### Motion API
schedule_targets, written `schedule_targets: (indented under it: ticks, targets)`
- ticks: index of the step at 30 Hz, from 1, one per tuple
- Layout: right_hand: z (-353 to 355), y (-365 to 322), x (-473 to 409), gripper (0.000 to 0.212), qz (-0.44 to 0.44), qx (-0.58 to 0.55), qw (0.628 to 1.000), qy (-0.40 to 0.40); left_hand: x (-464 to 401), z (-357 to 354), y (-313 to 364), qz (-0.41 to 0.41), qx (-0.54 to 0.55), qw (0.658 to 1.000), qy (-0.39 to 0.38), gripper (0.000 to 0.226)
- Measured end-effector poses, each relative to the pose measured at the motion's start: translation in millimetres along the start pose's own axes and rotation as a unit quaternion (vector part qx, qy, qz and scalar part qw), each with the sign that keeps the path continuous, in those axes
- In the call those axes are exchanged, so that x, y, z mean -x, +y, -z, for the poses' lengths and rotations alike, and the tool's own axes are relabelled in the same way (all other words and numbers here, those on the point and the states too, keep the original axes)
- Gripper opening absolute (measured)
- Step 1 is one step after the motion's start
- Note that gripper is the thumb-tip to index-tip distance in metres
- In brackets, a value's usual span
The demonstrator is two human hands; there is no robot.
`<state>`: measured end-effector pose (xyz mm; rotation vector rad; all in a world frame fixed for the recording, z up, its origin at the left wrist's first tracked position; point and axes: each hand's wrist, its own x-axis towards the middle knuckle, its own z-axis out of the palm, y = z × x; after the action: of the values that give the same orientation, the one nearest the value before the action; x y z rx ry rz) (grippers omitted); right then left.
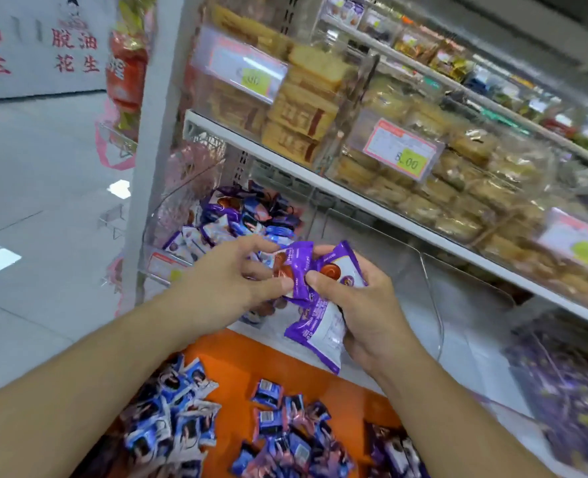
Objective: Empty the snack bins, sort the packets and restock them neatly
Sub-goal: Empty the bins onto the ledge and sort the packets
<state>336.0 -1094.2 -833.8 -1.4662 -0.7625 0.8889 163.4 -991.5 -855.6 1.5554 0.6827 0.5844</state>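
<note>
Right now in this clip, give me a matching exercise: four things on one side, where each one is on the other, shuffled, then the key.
Things
1. purple packets
2. blue packets
3. yellow price tag reading 8.00
4. sliced cake packs

Places
A. spread loose on the orange surface below the hands
B. on the front of a clear bin on the upper shelf, right of centre
C. gripped between the left hand and the right hand
D. stacked in the clear bin at the upper shelf's left end

Pairs: 1-C, 2-A, 3-B, 4-D
</note>
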Motion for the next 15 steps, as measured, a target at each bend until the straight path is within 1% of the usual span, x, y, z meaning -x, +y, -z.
schedule_targets:
  ticks: [2, 4, 6, 8, 9, 11, 13, 15]
  targets:
    - [25, 5, 22, 0.04, -0.012, -0.008, 1.0, 0.009, 7, -30, 4, -0.004, -0.012, 1.0, -0.01, 0.051]
    - [53, 13, 43, 0.035, -0.022, -0.002, 0.999, 0.032, 10, -64, 3, -0.003, -0.061, 0.998, -0.023, 0.054]
    - [86, 21, 63, 0.025, -0.033, 0.004, 0.997, 0.066, 14, -99, -1, -0.005, -0.079, 0.995, -0.061, 0.061]
    - [126, 30, 83, 0.023, -0.045, 0.008, 0.994, 0.097, 18, -136, -4, -0.012, -0.066, 0.992, -0.105, 0.068]
    - [147, 34, 93, 0.024, -0.053, 0.013, 0.992, 0.11, 19, -153, -6, -0.016, -0.076, 0.99, -0.117, 0.068]
    - [192, 44, 113, 0.024, -0.069, 0.039, 0.988, 0.131, 22, -180, -7, -0.028, -0.126, 0.983, -0.131, 0.063]
    - [238, 58, 131, 0.023, -0.084, 0.08, 0.98, 0.162, 24, -198, -9, -0.038, -0.162, 0.975, -0.143, 0.051]
    - [284, 76, 144, 0.022, -0.101, 0.129, 0.966, 0.201, 26, -208, -13, -0.036, -0.171, 0.972, -0.155, 0.043]
